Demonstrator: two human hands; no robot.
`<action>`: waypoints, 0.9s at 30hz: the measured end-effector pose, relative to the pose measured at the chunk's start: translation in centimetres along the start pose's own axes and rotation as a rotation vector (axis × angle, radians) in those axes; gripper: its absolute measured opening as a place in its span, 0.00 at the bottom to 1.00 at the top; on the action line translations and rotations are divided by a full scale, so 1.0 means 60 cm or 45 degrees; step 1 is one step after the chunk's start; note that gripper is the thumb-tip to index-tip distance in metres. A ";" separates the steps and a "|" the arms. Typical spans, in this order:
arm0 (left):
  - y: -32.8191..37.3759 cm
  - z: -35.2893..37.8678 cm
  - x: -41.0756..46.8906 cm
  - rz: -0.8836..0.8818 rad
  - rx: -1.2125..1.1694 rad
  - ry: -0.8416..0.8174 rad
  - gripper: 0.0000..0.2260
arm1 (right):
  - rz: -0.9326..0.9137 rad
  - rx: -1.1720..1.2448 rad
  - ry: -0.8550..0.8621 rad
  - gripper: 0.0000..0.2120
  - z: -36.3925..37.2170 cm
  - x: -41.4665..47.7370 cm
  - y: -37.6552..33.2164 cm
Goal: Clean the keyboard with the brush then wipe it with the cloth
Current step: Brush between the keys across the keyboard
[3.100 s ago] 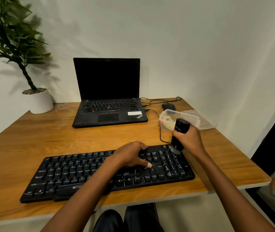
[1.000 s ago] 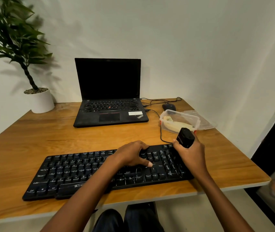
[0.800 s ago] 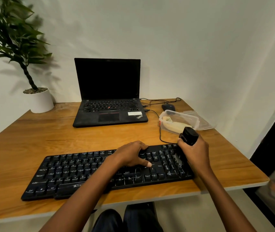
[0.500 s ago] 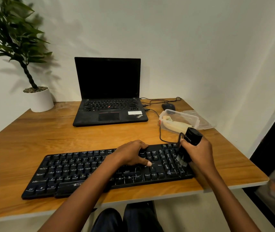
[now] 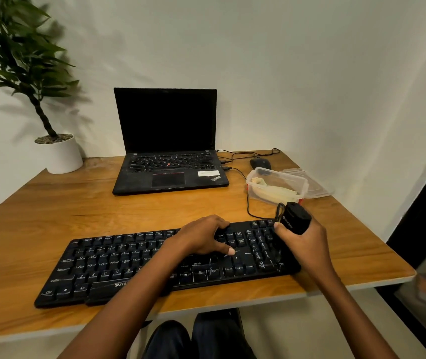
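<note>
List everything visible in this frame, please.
desk: one, brown wood, under everything
keyboard: one, black, desk's near edge
brush: one, black, over keyboard's right end
laptop: one, black, back centre
mouse: one, black, right of laptop
container: one, clear, pale contents, behind brush
lid: one, clear, beside container
potted plant: one, green, white pot, back left
left hand: one, rests on keyboard
right hand: one, grips brush

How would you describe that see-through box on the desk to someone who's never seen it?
Start at the black laptop at the back of the wooden desk. Right of it, beyond the right end of the keyboard, sits the clear plastic tub. Unlike the flat lid beside it and the dark mouse behind it, it is deep and holds something cream-coloured.
</note>
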State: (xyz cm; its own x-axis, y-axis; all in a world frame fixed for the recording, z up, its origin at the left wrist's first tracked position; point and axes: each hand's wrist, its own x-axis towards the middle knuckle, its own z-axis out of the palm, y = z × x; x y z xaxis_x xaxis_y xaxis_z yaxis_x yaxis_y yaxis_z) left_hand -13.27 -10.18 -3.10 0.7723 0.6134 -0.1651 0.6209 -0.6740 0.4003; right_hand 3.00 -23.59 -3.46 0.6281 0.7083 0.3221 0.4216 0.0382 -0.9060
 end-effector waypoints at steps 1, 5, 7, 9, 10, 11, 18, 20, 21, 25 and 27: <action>0.000 0.000 0.001 0.000 0.001 0.000 0.35 | 0.075 0.133 -0.040 0.09 -0.006 0.001 -0.002; -0.001 0.001 0.002 0.002 0.012 0.000 0.35 | 0.009 -0.079 0.034 0.10 -0.010 0.008 0.000; -0.001 0.001 0.002 -0.001 0.006 0.000 0.35 | -0.125 -0.187 0.085 0.12 0.004 -0.010 0.002; -0.001 0.001 0.003 0.001 0.007 0.000 0.35 | -0.161 -0.156 0.123 0.10 0.004 -0.026 0.012; -0.002 0.001 0.003 0.002 0.008 0.000 0.35 | -0.121 -0.087 0.126 0.08 -0.003 -0.029 0.014; -0.002 0.001 0.003 0.003 0.007 0.002 0.35 | -0.061 -0.010 0.115 0.08 -0.010 -0.028 0.018; 0.002 -0.001 0.000 0.001 0.008 -0.007 0.35 | -0.160 -0.106 0.249 0.09 0.004 -0.047 0.014; 0.001 -0.001 0.000 0.001 0.008 -0.006 0.35 | -0.081 -0.021 0.229 0.09 -0.003 -0.054 0.017; 0.001 -0.001 0.000 0.004 0.011 -0.007 0.35 | -0.037 0.026 0.223 0.10 -0.010 -0.051 0.019; 0.000 0.000 0.001 -0.001 -0.011 0.005 0.35 | 0.009 -0.015 0.128 0.10 -0.006 -0.020 0.018; 0.000 0.000 0.001 -0.003 -0.022 0.008 0.35 | -0.013 -0.054 0.093 0.08 0.014 0.006 0.014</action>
State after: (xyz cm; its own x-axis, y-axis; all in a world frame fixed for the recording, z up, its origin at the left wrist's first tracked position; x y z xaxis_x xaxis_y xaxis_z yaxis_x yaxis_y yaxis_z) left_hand -13.22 -10.13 -3.12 0.7700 0.6177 -0.1601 0.6202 -0.6654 0.4155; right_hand 3.05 -22.74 -4.34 0.6691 0.6544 0.3521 0.4545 0.0145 -0.8906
